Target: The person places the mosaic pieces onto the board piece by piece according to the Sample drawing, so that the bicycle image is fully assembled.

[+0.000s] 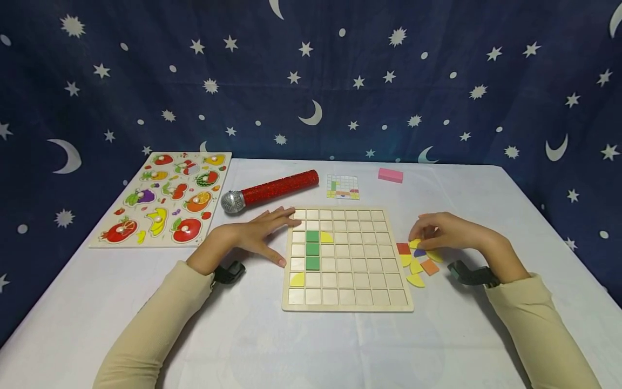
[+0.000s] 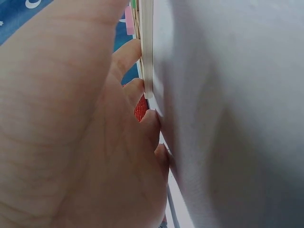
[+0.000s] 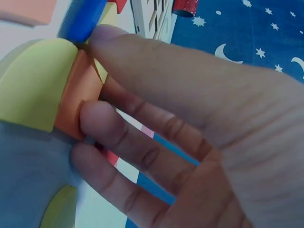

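Observation:
A pale wooden grid board [image 1: 347,308] lies in the middle of the table. Three green square tiles [image 1: 312,249] form a column on it, with one yellow quarter-circle [image 1: 327,237] beside the top one and another lower left. Fingers spread, my left hand [image 1: 257,235] rests along the board's left edge. My right hand [image 1: 444,232] reaches into loose tiles right of the board, fingers bent. In the right wrist view, its thumb touches a blue tile [image 3: 83,19] and its fingertips meet an orange tile [image 3: 76,102]; I cannot tell whether it pinches one.
Near the right hand lie a red tile [image 1: 403,248], an orange square [image 1: 430,267] and several yellow pieces [image 1: 416,280]. Behind the board are a pattern card [image 1: 343,187], a pink block [image 1: 390,175] and a red microphone [image 1: 282,187]. A fruit puzzle [image 1: 165,200] occupies the back left.

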Action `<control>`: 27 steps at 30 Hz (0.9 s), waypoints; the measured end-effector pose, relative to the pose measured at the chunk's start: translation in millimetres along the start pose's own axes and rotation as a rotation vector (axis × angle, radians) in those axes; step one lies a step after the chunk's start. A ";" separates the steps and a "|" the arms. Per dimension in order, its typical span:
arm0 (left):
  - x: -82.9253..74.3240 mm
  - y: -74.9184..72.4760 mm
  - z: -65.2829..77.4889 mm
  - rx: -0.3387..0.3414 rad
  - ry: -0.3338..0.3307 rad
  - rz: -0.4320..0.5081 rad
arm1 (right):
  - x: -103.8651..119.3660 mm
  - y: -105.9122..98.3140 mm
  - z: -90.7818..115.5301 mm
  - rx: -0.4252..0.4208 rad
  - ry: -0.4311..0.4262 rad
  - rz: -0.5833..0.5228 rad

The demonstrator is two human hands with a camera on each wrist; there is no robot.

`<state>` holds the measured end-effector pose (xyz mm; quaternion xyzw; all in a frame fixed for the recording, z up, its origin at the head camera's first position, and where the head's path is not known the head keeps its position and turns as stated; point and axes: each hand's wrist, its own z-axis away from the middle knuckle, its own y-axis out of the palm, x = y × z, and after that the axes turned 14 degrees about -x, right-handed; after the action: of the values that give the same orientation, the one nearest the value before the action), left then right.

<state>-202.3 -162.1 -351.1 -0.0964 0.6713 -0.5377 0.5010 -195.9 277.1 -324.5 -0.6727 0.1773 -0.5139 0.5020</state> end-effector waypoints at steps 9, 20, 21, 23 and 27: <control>0.4 0.2 -0.2 0.002 -0.002 0.000 | -1.3 2.9 -3.7 -0.035 0.049 0.028; 1.2 0.1 -1.5 0.000 0.004 0.015 | 1.5 7.3 -7.3 -0.061 0.039 0.044; 1.0 0.1 -1.4 0.000 0.002 0.014 | 2.4 7.7 -7.3 -0.066 0.039 0.044; 0.9 0.3 -1.1 -0.001 0.001 0.013 | 3.6 8.3 -7.4 -0.071 0.026 0.042; 0.8 0.5 -0.9 0.000 -0.007 0.011 | 4.7 9.4 -7.4 -0.059 0.011 0.028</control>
<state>-203.2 -161.9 -352.0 -0.0947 0.6701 -0.5347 0.5061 -197.9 265.9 -330.4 -0.6817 0.2045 -0.5051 0.4882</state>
